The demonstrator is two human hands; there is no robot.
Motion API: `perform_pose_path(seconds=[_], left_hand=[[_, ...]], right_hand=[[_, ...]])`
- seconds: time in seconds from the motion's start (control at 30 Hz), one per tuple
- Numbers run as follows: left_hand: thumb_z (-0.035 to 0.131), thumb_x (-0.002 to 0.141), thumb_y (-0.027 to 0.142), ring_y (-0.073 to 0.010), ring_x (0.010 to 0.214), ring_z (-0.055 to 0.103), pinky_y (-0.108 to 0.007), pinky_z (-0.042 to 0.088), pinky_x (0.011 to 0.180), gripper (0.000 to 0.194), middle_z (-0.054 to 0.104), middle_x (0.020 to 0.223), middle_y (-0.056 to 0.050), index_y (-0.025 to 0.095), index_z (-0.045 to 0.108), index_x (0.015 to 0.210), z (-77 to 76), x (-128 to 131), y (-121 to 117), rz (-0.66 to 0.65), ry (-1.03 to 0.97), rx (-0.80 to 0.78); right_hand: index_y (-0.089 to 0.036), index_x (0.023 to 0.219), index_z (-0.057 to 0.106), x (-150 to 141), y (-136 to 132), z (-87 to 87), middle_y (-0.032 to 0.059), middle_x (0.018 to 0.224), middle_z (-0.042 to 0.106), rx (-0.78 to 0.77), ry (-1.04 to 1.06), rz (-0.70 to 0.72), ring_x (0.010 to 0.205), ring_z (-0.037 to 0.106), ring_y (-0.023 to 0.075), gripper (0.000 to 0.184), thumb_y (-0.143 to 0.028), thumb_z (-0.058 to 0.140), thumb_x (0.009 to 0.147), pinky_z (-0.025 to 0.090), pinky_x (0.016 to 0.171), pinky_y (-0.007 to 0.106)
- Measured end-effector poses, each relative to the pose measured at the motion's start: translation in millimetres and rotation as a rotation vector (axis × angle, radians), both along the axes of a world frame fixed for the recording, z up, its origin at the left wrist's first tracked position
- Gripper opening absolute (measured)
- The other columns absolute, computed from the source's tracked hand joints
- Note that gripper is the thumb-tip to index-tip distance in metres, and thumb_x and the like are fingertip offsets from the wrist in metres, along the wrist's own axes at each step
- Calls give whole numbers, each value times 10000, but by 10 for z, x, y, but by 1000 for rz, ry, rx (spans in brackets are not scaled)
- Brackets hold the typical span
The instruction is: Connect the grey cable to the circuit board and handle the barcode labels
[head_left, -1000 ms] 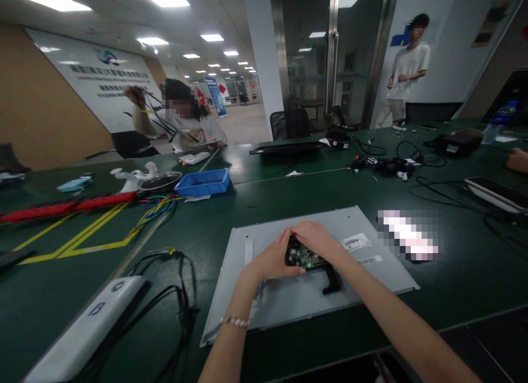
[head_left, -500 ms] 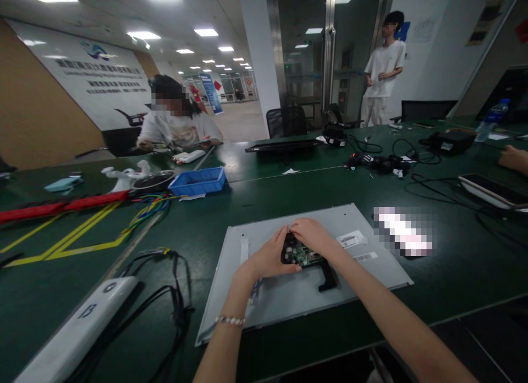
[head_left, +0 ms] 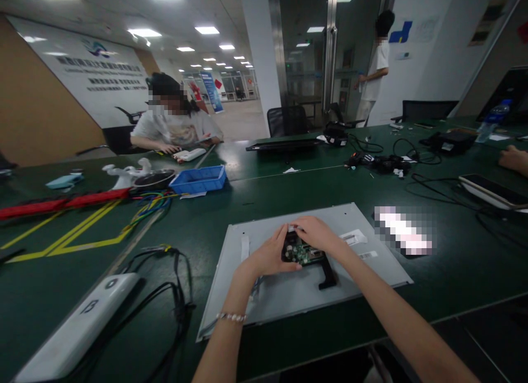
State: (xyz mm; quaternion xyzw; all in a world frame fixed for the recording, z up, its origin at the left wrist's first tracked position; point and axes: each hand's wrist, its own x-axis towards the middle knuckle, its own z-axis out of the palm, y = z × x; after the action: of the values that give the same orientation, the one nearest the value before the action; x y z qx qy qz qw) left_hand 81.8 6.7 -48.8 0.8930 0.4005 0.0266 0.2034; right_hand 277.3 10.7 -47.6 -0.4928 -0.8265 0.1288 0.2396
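- Circuit board (head_left: 303, 254), set in a black housing, is seen just below the middle of the frame, over the grey panel (head_left: 289, 308) that is laid on the dark green table (head_left: 264, 198)
- From the left hand (head_left: 270, 256) the board is found directly to the right, in the crook between thumb and fingers; from the right hand (head_left: 315, 233) it is found below and slightly left
- Both hands are placed against it, but more of its edge is covered by the left, which is judged the nearer
- The board's left end is grasped by the left hand, thumb along the lower edge and fingers at the upper left corner
- The right fingertips are bent over the upper edge, close to the left ones; whether anything is pinched there cannot be told
- The long axis seems to be run across the frame, dipping a little rightward, though both ends are partly hidden
- At the lower right a black bracket (head_left: 328, 277) is pointed toward the bottom of the frame, its foot turned left
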Motion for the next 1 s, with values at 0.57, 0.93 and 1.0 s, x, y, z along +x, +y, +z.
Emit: perform_pose_path(seconds=[0.57, 0.93, 1.0], left_hand=[[517, 707, 708, -316, 1395, 80, -466, 175, 1112, 1060, -12, 1535, -126, 203, -37, 1456, 122, 78, -90, -47, 8, 153], [525, 802, 565, -254, 1387, 167, -407, 204, 1115, 755, 133, 1531, -55, 270, 217, 1425, 75, 362, -203, -195, -18, 232], [528, 804, 557, -253, 1385, 175, -402, 207, 1114, 739, 142, 1529, -57, 264, 239, 1418, 41, 365, -196, -201, -5, 234]], right_hand=[[-141, 1103, 634, 1259, -411, -155, 114, 1111, 615, -230, -3, -255, 991, 582, 221, 369, -187, 565, 744, 421, 879, 322], [-172, 1074, 636, 1534, -571, -367, 81, 955, 635, -330, -52, -461, 814, 606, 181, 335, -200, 571, 746, 447, 751, 281], [-178, 1041, 647, 1523, -583, -367, 74, 955, 643, -347, -13, -461, 785, 612, 167, 306, -180, 566, 747, 455, 722, 266]])
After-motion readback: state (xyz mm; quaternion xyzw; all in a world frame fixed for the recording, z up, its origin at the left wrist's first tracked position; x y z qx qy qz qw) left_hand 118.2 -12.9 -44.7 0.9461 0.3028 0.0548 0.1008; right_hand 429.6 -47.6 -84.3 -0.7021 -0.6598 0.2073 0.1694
